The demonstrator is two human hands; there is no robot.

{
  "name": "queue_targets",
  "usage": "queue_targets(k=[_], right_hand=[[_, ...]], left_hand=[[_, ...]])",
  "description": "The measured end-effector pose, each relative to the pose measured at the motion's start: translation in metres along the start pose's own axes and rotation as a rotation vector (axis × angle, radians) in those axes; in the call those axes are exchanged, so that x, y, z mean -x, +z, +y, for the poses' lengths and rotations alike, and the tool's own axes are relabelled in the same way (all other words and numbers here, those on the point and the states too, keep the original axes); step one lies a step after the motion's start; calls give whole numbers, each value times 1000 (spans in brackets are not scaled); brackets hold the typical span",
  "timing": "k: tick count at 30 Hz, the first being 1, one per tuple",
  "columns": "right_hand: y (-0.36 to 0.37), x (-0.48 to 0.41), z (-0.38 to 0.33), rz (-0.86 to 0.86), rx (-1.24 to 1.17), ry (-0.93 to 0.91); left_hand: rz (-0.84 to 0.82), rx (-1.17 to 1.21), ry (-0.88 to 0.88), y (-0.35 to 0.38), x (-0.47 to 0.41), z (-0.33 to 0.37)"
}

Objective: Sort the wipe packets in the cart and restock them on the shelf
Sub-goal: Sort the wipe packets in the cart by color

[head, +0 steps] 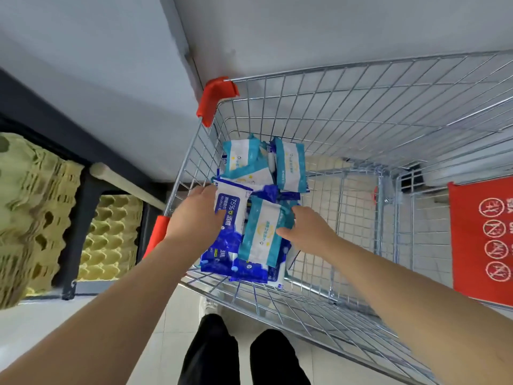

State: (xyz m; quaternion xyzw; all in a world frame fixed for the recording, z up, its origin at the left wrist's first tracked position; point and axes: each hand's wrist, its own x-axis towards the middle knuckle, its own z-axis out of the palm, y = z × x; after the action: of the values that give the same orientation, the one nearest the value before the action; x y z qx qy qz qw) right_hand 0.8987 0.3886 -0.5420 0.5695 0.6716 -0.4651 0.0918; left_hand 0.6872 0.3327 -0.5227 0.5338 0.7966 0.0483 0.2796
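Observation:
Both my arms reach down into a wire shopping cart [361, 87]. My left hand [194, 215] grips a dark blue and white wipe packet marked 75% [231, 207], thumb on its face. My right hand [308, 229] holds a teal and white wipe packet [262, 229] by its right edge. Under them lie several dark blue packets [222, 259]. Two teal packets [244, 159] [290, 165] lean at the far end of the pile.
A dark shelf frame [80, 218] stands left of the cart, stacked with yellow egg trays [30, 207] [111, 234]. Red corner guards [215, 98] cap the cart rim. A red warning flap [483, 237] hangs at the right. My legs [238, 354] stand on the pale floor.

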Motion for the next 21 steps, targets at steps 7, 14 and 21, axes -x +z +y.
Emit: queue_targets(k=[7, 14, 21], right_hand=[[-47, -4, -10, 357, 273, -194], [-55, -61, 1, 378, 292, -129], [-46, -109, 28, 213, 37, 77]], left_hand=[[150, -281, 166, -26, -17, 46], [-4, -528, 260, -16, -78, 72], [-195, -365, 159, 8, -117, 66]])
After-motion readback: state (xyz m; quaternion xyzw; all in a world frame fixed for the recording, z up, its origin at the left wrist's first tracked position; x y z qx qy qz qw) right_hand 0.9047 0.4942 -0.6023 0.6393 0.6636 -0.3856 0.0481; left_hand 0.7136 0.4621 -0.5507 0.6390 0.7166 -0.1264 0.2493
